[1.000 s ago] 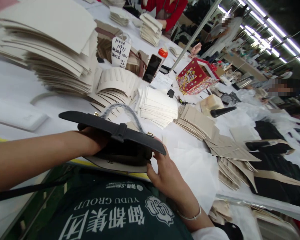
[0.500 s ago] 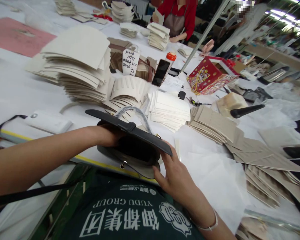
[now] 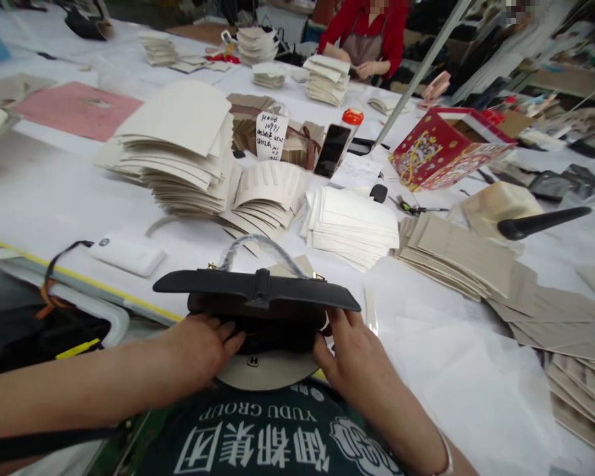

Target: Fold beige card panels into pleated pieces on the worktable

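A black handbag stands open at the table's front edge, its pale front flap with a small metal clasp folded down toward me. A wrapped handle arches above its dark lid. At the bag's left side is my left hand, its fingers curled over the rim into the opening. My right hand grips the right side, thumb at the front and fingers behind under the lid. The inside of the bag is dark.
Behind the bag are stacks of cream pieces, white sheets and beige panels. A phone, a red box and a white device lie around. A person in red works across the table.
The bag has turned level and come lower in view. My left hand has drawn back out of the bag, so its fingers now show at the rim. The view has shifted left.
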